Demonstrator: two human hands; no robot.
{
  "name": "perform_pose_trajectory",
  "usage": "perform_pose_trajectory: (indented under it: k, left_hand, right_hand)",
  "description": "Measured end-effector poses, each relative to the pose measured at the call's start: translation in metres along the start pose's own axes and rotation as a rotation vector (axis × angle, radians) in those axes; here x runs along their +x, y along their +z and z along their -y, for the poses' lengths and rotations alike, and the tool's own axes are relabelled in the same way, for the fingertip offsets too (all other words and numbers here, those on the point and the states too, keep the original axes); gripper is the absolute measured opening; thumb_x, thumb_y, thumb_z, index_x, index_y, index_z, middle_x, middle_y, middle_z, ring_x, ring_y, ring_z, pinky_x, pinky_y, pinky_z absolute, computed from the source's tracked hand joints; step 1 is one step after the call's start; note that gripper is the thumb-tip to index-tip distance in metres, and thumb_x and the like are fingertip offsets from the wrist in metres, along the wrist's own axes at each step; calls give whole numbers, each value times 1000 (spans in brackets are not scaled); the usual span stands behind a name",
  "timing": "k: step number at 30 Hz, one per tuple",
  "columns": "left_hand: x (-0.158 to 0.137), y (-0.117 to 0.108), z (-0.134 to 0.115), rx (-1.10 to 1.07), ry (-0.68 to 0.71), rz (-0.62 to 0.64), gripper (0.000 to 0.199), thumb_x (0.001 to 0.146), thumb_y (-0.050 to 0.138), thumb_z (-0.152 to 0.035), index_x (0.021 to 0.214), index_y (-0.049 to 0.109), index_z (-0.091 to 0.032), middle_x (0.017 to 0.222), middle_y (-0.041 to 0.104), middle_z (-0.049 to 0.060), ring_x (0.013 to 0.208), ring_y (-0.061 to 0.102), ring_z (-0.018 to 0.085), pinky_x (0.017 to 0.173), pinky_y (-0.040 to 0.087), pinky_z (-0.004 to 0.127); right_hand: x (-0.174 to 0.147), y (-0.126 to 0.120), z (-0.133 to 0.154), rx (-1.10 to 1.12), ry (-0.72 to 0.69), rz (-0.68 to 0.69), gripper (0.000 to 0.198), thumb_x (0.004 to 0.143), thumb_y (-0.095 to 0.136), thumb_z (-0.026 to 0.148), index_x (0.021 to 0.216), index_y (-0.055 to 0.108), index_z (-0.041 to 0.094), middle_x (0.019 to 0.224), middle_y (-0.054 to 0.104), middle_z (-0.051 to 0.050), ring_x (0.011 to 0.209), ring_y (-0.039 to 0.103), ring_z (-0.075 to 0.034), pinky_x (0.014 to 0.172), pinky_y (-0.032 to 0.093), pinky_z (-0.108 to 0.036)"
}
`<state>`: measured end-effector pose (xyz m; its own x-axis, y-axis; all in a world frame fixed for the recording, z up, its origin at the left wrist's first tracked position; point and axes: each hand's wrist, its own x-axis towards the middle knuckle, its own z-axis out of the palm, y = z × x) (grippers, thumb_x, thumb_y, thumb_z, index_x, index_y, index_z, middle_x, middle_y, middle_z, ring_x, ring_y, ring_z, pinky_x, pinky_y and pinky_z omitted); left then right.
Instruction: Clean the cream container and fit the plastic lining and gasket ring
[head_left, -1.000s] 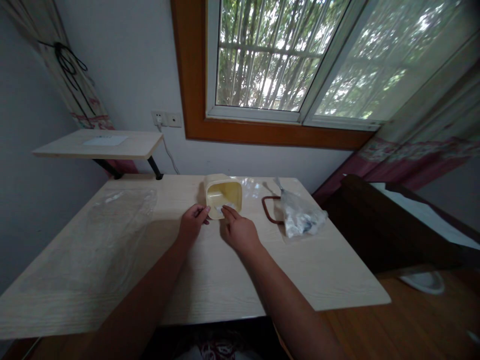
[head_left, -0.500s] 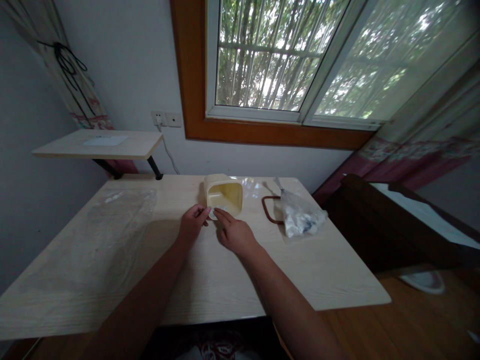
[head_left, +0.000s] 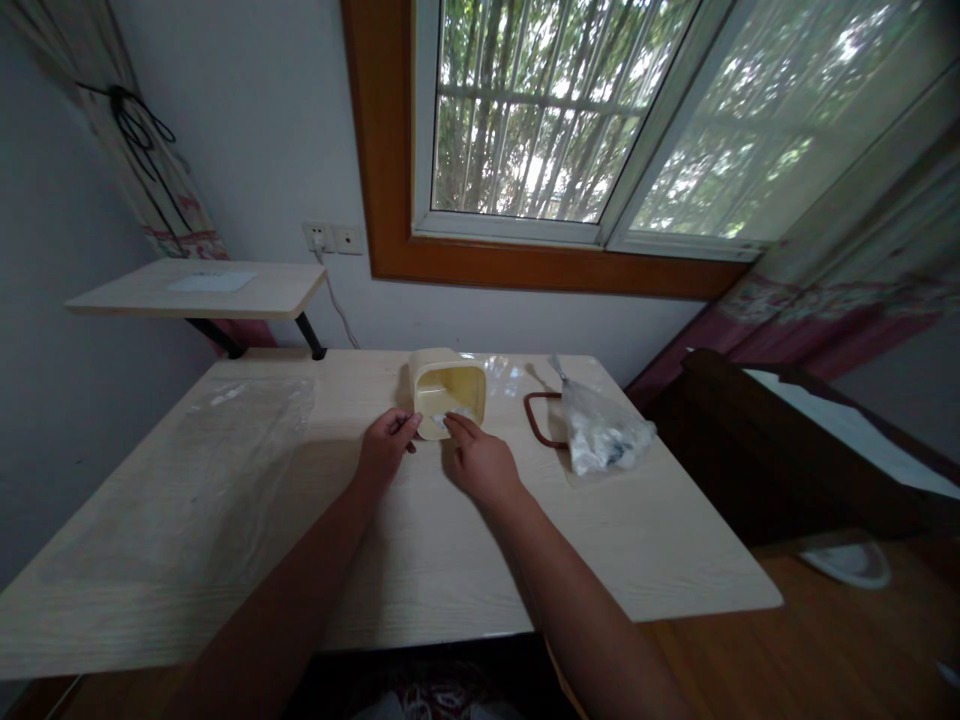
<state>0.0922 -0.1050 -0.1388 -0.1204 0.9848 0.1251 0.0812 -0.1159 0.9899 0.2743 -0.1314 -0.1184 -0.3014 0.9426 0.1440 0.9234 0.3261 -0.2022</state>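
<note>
A cream plastic container point(head_left: 431, 366) lies on its side on the wooden table point(head_left: 420, 560), its open mouth facing me. My left hand point(head_left: 384, 448) has curled fingers pinching the lower left rim of that mouth. My right hand point(head_left: 480, 462) reaches to the mouth from the right. Its fingertips pinch a small white piece point(head_left: 442, 420) just inside the lower rim; what that piece is cannot be made out.
A clear plastic bag point(head_left: 600, 432) with small dark items lies right of the container, beside a red-brown loop point(head_left: 534, 420). A clear plastic sheet point(head_left: 225, 450) covers the table's left part. A small shelf point(head_left: 202, 288) juts out at the back left; a dark bed frame point(head_left: 757, 440) stands to the right.
My right hand drew the white piece out to the container's rim, then moved it back right, just inside the mouth. The left hand and the container stayed put.
</note>
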Motion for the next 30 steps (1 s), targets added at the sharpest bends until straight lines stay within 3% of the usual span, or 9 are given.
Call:
perform_pose_trajectory:
  k: [8, 19, 26, 30]
  left_hand:
    - [0, 1, 2, -22, -17, 3, 32, 79, 69, -50, 76, 64, -19, 65, 65, -1, 52, 56, 11, 52, 46, 22]
    - [-2, -1, -2, 17, 4, -5, 30, 82, 68, -48, 77, 64, -19, 65, 66, -1, 52, 58, 11, 53, 47, 23]
    - [-1, 2, 2, -17, -2, 3, 31, 80, 69, -48, 76, 64, -19, 64, 65, -1, 51, 57, 11, 51, 46, 22]
    - [-1, 2, 4, -29, -1, 11, 32, 80, 70, -50, 78, 64, -18, 65, 65, -2, 52, 58, 11, 52, 47, 22]
  right_hand:
    - [-3, 0, 11, 41, -128, 31, 62, 93, 44, 25, 155, 38, 25, 162, 39, -4, 122, 64, -21, 100, 54, -33]
    - [0, 0, -3, -35, 75, -20, 59, 91, 44, 21, 150, 47, 22, 157, 46, -6, 115, 68, -23, 95, 56, -35]
    - [-3, 0, 6, 51, -113, 27, 60, 93, 45, 23, 153, 43, 23, 160, 42, -5, 124, 63, -20, 102, 53, -31]
    - [-3, 0, 8, 51, -129, 23, 60, 94, 45, 24, 154, 42, 25, 160, 42, -3, 124, 63, -19, 102, 52, -31]
